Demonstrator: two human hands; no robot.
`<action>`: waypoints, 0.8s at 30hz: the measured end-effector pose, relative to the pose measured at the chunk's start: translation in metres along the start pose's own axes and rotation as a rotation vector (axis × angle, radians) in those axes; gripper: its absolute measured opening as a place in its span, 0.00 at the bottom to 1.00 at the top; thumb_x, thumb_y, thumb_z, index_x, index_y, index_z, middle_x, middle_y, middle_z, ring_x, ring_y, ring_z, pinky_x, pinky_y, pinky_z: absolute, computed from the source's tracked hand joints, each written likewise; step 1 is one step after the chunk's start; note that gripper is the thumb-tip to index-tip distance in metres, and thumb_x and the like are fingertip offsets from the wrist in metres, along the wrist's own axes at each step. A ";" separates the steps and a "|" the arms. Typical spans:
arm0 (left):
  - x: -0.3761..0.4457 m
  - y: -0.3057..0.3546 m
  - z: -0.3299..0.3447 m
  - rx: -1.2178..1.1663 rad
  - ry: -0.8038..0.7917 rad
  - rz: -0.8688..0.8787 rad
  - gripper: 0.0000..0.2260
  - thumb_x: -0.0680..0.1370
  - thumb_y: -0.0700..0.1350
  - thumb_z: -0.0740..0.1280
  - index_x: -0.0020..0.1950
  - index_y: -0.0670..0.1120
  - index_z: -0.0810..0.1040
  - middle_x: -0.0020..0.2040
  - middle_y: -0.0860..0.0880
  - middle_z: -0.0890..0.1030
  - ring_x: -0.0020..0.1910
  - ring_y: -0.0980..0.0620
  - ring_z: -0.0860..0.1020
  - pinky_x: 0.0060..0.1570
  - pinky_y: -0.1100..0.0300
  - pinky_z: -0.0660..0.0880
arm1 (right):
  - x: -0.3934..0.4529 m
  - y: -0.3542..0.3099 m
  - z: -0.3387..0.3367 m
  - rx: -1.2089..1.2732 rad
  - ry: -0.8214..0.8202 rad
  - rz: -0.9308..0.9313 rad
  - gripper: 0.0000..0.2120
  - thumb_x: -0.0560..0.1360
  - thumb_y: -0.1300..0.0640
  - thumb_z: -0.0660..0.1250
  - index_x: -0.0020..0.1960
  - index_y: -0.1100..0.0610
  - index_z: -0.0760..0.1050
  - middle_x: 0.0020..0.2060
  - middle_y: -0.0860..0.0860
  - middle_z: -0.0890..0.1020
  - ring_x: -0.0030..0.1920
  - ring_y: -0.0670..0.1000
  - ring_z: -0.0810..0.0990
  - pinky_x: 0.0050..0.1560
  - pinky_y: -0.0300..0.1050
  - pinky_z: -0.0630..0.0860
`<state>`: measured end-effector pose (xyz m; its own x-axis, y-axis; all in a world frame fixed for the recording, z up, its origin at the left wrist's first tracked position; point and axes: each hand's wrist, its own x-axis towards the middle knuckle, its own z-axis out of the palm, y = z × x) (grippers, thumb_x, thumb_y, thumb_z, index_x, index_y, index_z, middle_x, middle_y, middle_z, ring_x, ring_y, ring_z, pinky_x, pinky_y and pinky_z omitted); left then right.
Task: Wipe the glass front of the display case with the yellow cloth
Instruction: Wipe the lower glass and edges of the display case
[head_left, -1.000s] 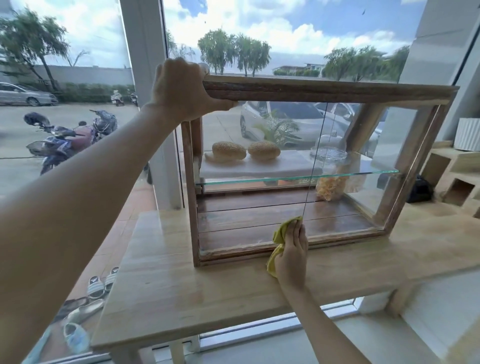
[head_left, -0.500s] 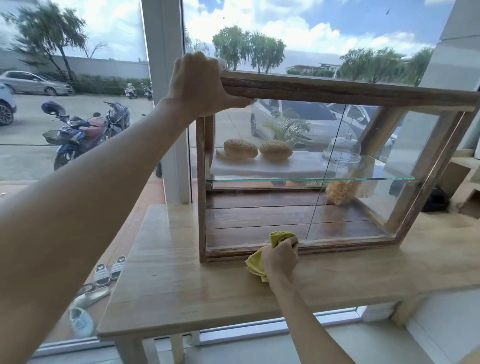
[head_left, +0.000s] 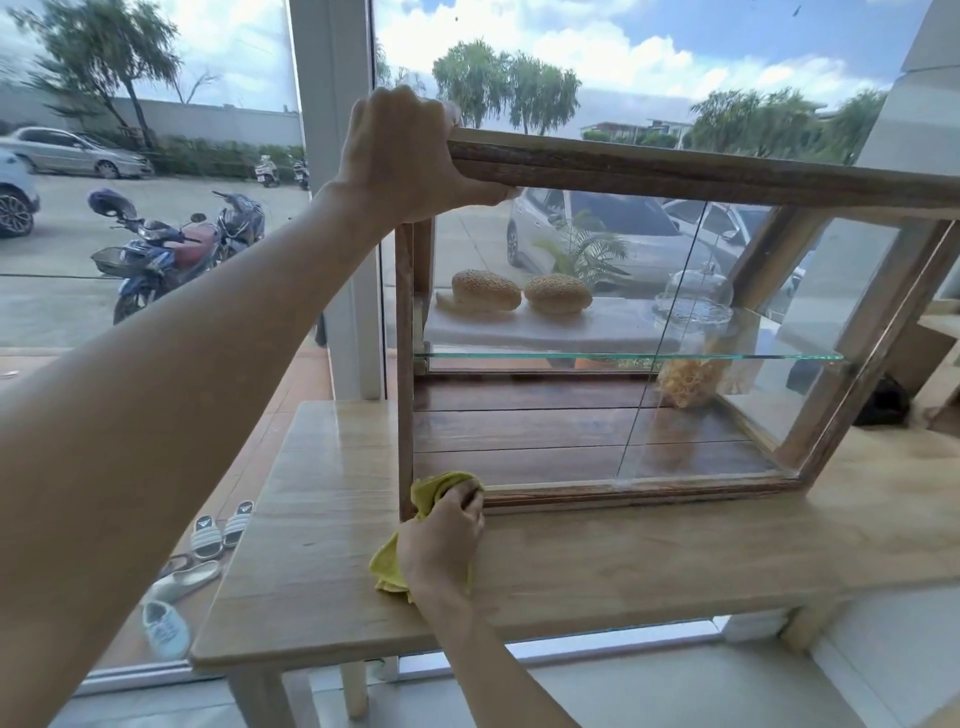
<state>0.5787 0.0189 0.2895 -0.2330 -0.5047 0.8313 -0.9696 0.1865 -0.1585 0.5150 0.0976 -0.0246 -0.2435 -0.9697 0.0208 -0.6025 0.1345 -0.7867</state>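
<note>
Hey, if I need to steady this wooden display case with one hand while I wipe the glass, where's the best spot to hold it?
Probably the top front rail at its left corner, where the left hand already sits. Come from above and in front, fingers curled over the top edge and thumb under the rail. The display case offers a straight wooden bar there, clear of the glass front, so the grip stays off the glass while the right hand works the yellow cloth.

Display case (head_left: 675, 176): right end cut by the picture's edge.
Yellow cloth (head_left: 434, 491): middle part covered by the right hand (head_left: 441, 545).
Case corner, upper left: hidden under the left hand (head_left: 405, 150).
Bag contents (head_left: 685, 382): too blurred to tell.
</note>
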 end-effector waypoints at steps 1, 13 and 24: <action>0.000 0.000 0.000 -0.010 0.001 -0.002 0.45 0.59 0.81 0.51 0.46 0.42 0.82 0.32 0.47 0.78 0.33 0.48 0.73 0.40 0.58 0.68 | -0.003 -0.002 0.004 0.003 -0.005 -0.011 0.34 0.77 0.62 0.60 0.76 0.67 0.45 0.75 0.63 0.54 0.76 0.57 0.50 0.75 0.45 0.47; -0.001 0.000 -0.001 -0.032 0.008 -0.034 0.42 0.59 0.79 0.55 0.46 0.43 0.81 0.31 0.50 0.72 0.34 0.50 0.69 0.41 0.58 0.64 | -0.023 0.017 0.015 0.000 -0.127 -0.361 0.33 0.74 0.70 0.56 0.77 0.61 0.51 0.76 0.56 0.57 0.76 0.53 0.54 0.74 0.38 0.52; -0.001 0.001 -0.001 -0.013 -0.010 -0.047 0.41 0.60 0.79 0.56 0.45 0.44 0.81 0.32 0.51 0.73 0.34 0.52 0.70 0.40 0.60 0.64 | 0.021 0.037 -0.045 -0.228 -0.375 -0.711 0.35 0.71 0.72 0.58 0.76 0.56 0.58 0.69 0.51 0.71 0.67 0.52 0.70 0.69 0.37 0.63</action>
<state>0.5780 0.0204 0.2889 -0.1877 -0.5215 0.8323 -0.9785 0.1731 -0.1122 0.4533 0.0912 -0.0249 0.4975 -0.8374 0.2263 -0.6662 -0.5359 -0.5186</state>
